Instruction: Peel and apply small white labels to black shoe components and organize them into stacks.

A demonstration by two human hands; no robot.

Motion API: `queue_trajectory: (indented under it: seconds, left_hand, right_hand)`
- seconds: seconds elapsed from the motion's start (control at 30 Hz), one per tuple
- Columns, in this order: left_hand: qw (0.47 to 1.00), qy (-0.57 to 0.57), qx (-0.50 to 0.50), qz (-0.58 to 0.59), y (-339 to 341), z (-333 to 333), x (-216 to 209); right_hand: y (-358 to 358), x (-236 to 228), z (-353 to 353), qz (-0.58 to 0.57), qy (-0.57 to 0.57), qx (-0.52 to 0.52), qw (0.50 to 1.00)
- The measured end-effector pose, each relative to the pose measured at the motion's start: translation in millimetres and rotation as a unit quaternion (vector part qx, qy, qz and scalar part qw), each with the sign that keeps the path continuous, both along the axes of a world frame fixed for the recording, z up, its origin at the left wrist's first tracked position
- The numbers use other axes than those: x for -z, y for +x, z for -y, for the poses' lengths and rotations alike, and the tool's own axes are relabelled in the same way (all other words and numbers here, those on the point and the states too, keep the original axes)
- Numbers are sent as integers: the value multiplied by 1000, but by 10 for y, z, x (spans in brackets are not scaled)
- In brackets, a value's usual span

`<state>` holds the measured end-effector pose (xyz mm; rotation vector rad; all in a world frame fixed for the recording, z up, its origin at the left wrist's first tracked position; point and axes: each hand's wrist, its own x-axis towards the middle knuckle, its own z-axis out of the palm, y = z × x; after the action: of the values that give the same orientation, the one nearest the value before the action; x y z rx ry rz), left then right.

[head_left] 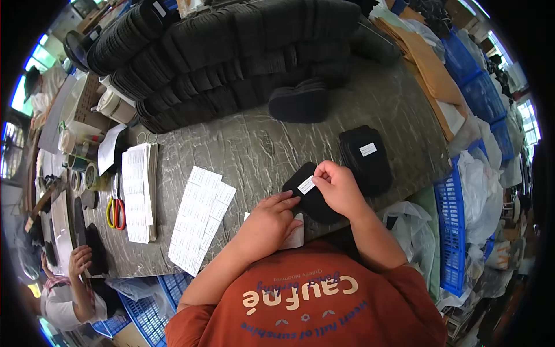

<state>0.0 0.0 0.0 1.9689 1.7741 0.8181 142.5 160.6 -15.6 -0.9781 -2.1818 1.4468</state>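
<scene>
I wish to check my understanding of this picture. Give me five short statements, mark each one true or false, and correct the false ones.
1. The right hand touches a white label on a black pad. True.
2. The scissors have two blue handles. False: one is yellow, the other red.
3. The label sheets lie left of the left hand. True.
4. The pad stack right of the right hand has a bare top. False: another white label lies there.
5. The right hand's wrist is uncovered. True.
</scene>
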Motion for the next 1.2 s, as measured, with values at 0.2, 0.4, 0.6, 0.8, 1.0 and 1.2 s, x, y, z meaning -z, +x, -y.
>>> queue_trajectory:
  seconds: [0.2,0.4,0.6,0.8,1.0,1.2]
  left_hand:
    - [1000,9,6,-16,-37,22,30]
    - [1000,16,5,-16,-15,12,38]
    - [997,24,6,-74,69,-112,36]
    - [993,-1,4,-121,106,-250,38]
    - [992,-20,7,-122,104,-249,19]
    - [1000,-7,13,6,31,-38,112]
  right_hand:
    - [-90,56,60,11,10,15,1000]
    - [-106,49,51,46,54,13,997]
    - [-90,75,43,39,76,16,996]
    - [-97,151,40,15,122,39,992]
    - [-97,139,12,60,246,60,966]
    - [-27,-16,-75,66,208,58,974]
